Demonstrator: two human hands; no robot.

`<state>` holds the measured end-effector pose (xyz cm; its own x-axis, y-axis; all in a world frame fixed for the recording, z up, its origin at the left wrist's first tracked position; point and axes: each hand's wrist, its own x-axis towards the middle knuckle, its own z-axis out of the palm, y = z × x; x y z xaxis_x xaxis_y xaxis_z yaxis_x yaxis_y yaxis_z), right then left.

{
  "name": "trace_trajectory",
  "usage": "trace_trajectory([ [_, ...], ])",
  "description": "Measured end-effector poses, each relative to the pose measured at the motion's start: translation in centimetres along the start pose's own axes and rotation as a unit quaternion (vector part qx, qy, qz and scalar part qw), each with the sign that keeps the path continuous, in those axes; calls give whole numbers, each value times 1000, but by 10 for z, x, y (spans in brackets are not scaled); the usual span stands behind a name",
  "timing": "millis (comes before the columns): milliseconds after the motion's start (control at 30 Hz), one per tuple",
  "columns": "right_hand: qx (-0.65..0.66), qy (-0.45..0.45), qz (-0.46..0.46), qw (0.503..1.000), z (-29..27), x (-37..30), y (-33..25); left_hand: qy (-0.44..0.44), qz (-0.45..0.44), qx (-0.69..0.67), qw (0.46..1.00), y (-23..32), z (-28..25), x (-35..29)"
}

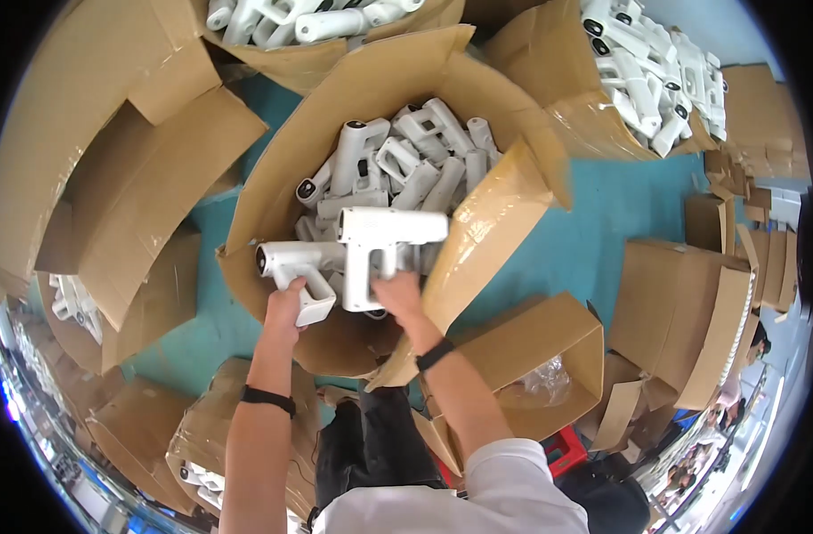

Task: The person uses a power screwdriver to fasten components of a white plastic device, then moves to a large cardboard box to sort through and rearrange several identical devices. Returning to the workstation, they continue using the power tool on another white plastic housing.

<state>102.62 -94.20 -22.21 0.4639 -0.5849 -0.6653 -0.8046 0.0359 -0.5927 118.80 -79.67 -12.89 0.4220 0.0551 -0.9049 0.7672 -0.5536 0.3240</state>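
My left hand (284,305) is closed round the handle of a white gun-shaped plastic device (292,256), whose round dark end points left. In my right hand (399,294) is another white gun-shaped device (394,226), gripped by its lower part, its barrel lying level. Some of the right fingers are hidden behind it. Both devices are held over a large open cardboard box (331,93). Inside that box lies a heap of similar white devices (415,156), jumbled together at several angles.
More white devices fill a box (549,67) at the far right and one at the far edge (406,46). An open box (549,334) with clear plastic wrap stands by my right arm. Other cartons (678,311) and a red stool (566,452) are around me on the green floor (638,191).
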Motion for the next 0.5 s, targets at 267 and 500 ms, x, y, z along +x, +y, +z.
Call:
trace_trajectory([
  [267,-156,102,23,982,-104,-79,37,-9,99,96,990,-34,31,24],
  [500,-113,63,43,991,-98,-67,64,-51,62,142,987,-49,51,29],
])
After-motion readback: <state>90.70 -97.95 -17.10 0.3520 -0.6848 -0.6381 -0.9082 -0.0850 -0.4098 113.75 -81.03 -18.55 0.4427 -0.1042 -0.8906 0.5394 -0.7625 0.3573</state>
